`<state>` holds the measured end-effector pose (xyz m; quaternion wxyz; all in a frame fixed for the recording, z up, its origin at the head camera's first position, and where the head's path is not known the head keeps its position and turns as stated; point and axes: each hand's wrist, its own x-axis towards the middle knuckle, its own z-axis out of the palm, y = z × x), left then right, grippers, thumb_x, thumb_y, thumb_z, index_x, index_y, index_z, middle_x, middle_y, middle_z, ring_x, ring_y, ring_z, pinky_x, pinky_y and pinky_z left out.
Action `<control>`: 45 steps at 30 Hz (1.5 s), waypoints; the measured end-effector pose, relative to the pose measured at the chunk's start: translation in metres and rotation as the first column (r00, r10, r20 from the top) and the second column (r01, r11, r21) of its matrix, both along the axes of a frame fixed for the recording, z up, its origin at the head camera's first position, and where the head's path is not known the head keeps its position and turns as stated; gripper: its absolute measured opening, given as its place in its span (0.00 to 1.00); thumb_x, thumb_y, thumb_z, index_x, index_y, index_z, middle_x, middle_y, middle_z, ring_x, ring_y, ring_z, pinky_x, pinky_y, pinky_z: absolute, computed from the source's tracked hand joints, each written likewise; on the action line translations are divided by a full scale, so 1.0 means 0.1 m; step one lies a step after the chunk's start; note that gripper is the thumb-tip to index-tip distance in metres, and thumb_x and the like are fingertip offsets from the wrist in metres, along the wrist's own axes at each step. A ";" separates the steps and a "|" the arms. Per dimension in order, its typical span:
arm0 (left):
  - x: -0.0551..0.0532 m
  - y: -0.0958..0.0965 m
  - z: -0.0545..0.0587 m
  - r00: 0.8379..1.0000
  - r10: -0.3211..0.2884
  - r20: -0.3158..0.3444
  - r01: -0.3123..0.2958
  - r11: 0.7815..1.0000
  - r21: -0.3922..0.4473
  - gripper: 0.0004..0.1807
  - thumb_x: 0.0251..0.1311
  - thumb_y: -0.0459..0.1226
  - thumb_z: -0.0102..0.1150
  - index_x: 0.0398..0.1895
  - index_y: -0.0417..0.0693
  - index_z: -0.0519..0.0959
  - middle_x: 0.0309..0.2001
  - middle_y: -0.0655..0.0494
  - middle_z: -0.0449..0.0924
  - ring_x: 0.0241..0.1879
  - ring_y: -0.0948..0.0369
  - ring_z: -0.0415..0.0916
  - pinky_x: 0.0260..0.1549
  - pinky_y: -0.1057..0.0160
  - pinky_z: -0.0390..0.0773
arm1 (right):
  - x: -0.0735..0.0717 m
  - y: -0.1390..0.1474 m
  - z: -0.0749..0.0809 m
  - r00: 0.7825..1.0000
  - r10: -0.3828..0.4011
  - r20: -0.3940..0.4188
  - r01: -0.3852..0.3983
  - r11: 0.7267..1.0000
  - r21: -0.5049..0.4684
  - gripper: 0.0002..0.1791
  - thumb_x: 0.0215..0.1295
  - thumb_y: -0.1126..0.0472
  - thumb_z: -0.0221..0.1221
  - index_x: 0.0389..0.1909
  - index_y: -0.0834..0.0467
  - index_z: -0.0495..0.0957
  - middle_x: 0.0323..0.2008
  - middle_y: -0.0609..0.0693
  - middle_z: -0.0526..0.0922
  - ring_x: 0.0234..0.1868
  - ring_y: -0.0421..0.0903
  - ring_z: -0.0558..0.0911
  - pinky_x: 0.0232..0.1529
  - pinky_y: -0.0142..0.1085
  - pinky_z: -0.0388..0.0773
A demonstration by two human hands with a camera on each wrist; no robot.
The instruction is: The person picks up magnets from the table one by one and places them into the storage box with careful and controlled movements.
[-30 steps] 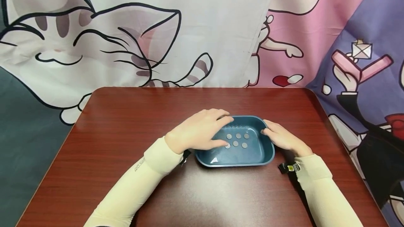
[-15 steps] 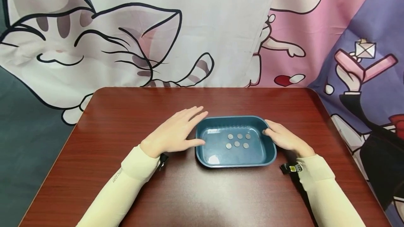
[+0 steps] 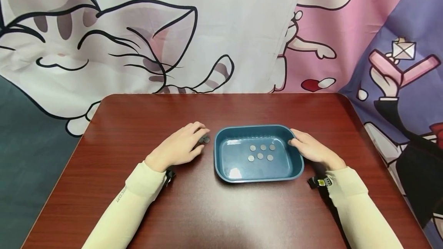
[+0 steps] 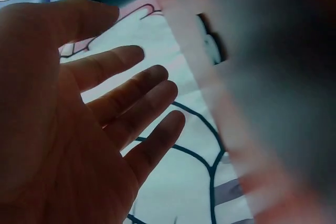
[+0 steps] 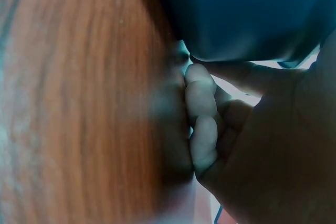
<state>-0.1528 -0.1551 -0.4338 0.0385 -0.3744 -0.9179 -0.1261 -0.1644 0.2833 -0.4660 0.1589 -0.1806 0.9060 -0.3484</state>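
A blue rectangular plastic tray (image 3: 225,172) lies on the table with several small round silver coins (image 3: 260,156) flat inside it. At its right end my right hand (image 3: 313,150) grips the rim, thumb over the edge and fingers outside; the right wrist view shows curled fingers (image 5: 202,108) against the tray wall. Left of the tray, my left hand (image 3: 178,145) hovers over or touches the table beside a few more coins (image 3: 206,140), partly hidden by its fingers. The left wrist view shows the left fingers (image 4: 142,98) spread and loosely bent, with nothing between them.
The reddish-brown wooden table (image 3: 155,107) reaches back to a hanging cloth (image 3: 242,30) printed with cartoon figures. Small black wrist cameras (image 3: 315,182) sit under both wrists.
My left hand has drawn back left from over the tray, then lowered to the coins on the table, its fingers bending. The right hand keeps its place on the tray.
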 end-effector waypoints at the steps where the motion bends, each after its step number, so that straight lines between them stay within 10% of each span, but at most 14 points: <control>1: -0.01 -0.01 -0.02 1.000 -0.005 -0.009 0.005 1.000 0.000 0.22 0.60 0.37 0.57 0.58 0.44 0.74 0.53 0.53 0.71 0.50 0.56 0.71 0.56 0.56 0.71 | 0.00 0.00 0.01 1.000 0.000 -0.006 0.000 1.000 0.005 0.22 0.71 0.62 0.44 0.65 0.59 0.66 0.56 0.55 0.77 0.52 0.52 0.76 0.57 0.56 0.73; 14: -0.11 -0.07 -0.23 0.998 -0.008 -0.055 0.005 0.999 -0.052 0.10 0.56 0.34 0.61 0.42 0.46 0.77 0.38 0.55 0.69 0.38 0.56 0.71 0.45 0.59 0.74 | -0.01 -0.01 0.03 1.000 0.003 -0.008 -0.003 1.000 -0.002 0.22 0.71 0.62 0.44 0.65 0.59 0.66 0.56 0.56 0.76 0.52 0.52 0.76 0.57 0.56 0.72; 45: 0.03 -0.06 -0.14 0.991 0.129 0.030 -0.122 0.978 -0.169 0.08 0.49 0.31 0.57 0.35 0.44 0.74 0.28 0.53 0.69 0.23 0.53 0.72 0.30 0.56 0.76 | 0.00 -0.02 0.00 1.000 -0.008 -0.013 0.008 1.000 0.001 0.24 0.70 0.62 0.44 0.67 0.61 0.64 0.58 0.58 0.75 0.54 0.54 0.75 0.59 0.58 0.70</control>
